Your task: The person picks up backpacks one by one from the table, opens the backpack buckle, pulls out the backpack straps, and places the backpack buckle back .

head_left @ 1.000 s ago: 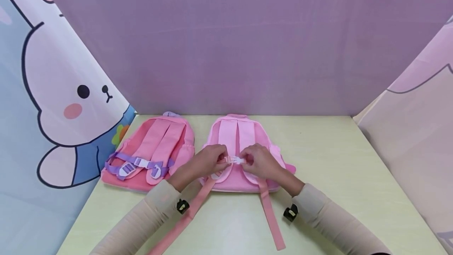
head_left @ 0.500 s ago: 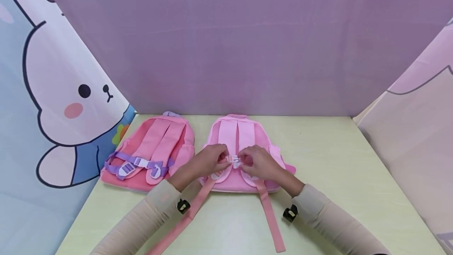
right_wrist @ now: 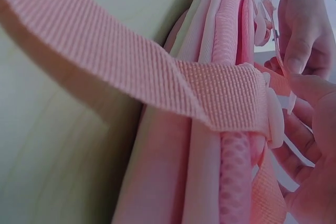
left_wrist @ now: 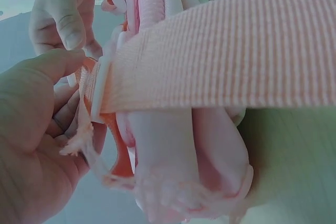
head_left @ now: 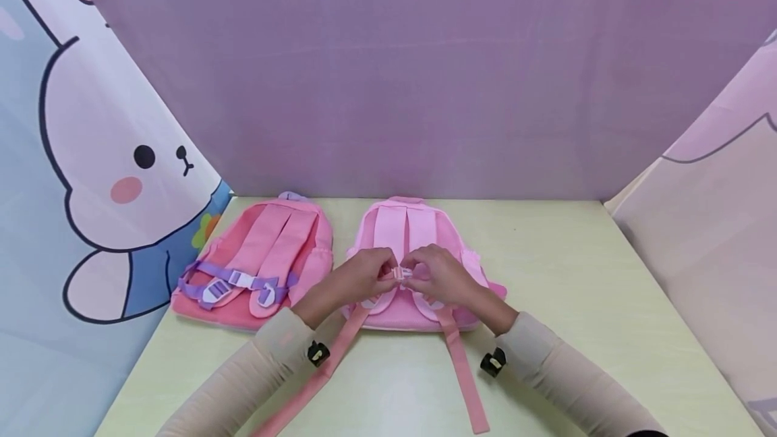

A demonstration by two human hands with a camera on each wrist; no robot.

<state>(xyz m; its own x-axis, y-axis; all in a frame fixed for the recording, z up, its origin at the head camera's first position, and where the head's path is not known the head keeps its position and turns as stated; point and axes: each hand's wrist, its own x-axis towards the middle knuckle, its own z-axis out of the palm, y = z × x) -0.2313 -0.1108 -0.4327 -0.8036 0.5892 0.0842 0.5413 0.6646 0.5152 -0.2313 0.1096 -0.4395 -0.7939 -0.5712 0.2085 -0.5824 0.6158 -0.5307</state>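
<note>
A light pink backpack [head_left: 391, 224] lies with its shoulder straps up. Over its lower middle, a small white plastic side-release buckle [head_left: 402, 273] on peach webbing is between my two hands. My left hand [head_left: 367, 273] pinches the buckle's left end, thumb and forefinger meeting there. From the other side, my right hand [head_left: 443, 276] pinches the right end with thumb and forefinger. I cannot tell whether the two halves are joined. A ribbed peach webbing strap [left_wrist: 226, 51] crosses the left wrist view; another ribbed strap [right_wrist: 121, 61] crosses the right wrist view, running to a white adjuster [right_wrist: 275, 118].
A coral backpack [head_left: 273, 235] with a fastened purple strap [head_left: 209, 267] lies to the left. Loose peach webbing tails [head_left: 464, 373] hang toward the front of the pale table [head_left: 577, 275]. A purple panel [head_left: 425, 73] stands behind; a rabbit-print cloth [head_left: 109, 174] is at left.
The buckle's prongs, extended toward the left a second ago, tilted briefly and now lie level again. My right hand has moved slightly left, bringing both hands' fingertips closer together.
</note>
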